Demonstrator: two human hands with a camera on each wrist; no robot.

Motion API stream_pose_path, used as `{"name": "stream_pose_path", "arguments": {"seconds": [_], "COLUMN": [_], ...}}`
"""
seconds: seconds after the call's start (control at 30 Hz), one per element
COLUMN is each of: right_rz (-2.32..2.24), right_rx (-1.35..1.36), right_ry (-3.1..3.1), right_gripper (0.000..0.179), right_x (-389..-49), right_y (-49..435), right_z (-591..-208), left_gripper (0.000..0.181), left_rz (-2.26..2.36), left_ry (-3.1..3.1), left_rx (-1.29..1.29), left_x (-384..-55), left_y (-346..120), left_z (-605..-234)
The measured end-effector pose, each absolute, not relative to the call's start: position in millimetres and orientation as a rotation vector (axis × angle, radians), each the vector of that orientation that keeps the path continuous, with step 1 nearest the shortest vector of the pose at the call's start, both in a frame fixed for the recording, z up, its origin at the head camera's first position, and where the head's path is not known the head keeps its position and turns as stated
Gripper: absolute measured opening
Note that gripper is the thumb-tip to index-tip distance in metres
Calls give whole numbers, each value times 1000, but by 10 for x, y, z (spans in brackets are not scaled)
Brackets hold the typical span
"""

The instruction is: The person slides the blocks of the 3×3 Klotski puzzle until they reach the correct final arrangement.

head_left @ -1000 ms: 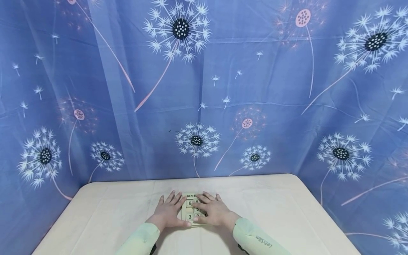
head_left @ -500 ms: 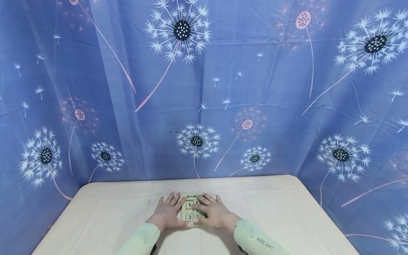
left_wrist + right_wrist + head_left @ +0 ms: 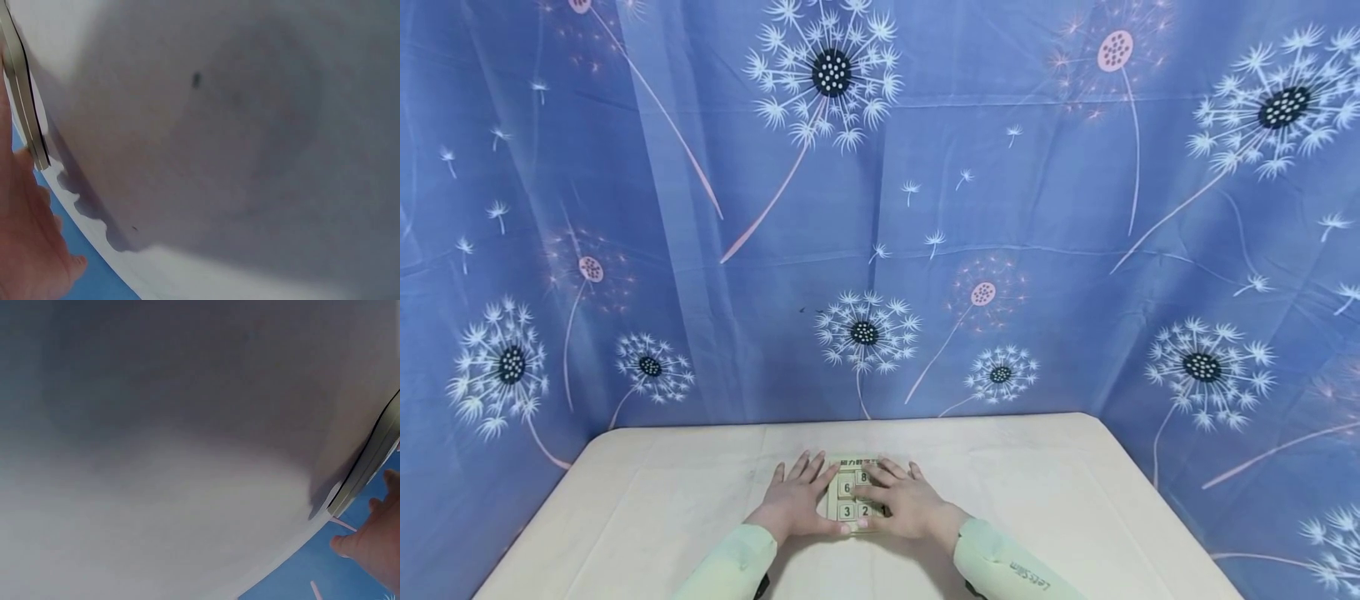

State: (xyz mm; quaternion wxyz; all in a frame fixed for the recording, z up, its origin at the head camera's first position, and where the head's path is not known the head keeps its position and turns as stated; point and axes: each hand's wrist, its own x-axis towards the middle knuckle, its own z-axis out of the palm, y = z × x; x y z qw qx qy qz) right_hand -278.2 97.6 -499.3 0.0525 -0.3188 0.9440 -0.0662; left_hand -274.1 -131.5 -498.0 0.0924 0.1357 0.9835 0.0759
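A pale green number sliding puzzle (image 3: 832, 504) lies flat on the table, dark printed characters along its far edge. Tiles 6 (image 3: 847, 487), 8 (image 3: 863, 477), 3 (image 3: 847, 512) and 2 (image 3: 865, 512) show. My left hand (image 3: 800, 498) rests along the puzzle's left side, fingers spread and straight, thumb at the near edge. My right hand (image 3: 908, 500) lies over the right side and hides several tiles. Its index finger reaches across to tile 6, and its thumb is near the bottom edge. In both wrist views, the puzzle's side edge (image 3: 28, 94) shows beside the hand.
The puzzle and both forearms, in light green sleeves (image 3: 730, 562), are on a cream-covered table (image 3: 647, 492) with rounded far corners. A blue curtain (image 3: 760, 333) with dandelion prints surrounds it at the back and sides.
Tile 6 has slid a little toward the near side, with the right index finger at it. The right hand has shifted slightly; the left hand stays in place.
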Motion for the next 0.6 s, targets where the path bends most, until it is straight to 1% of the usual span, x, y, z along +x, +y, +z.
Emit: {"name": "stream_pose_path", "arguments": {"seconds": [0.6], "right_rz": [-216], "right_rx": [-964], "right_ry": [2847], "right_gripper": [55], "right_x": [-2736], "right_y": [1016], "right_z": [-5005], "left_gripper": [109], "left_rz": [217], "left_ry": [2931], "left_rx": [407], "left_x": [-2753], "left_y": [-1314], "left_z": [-5000]}}
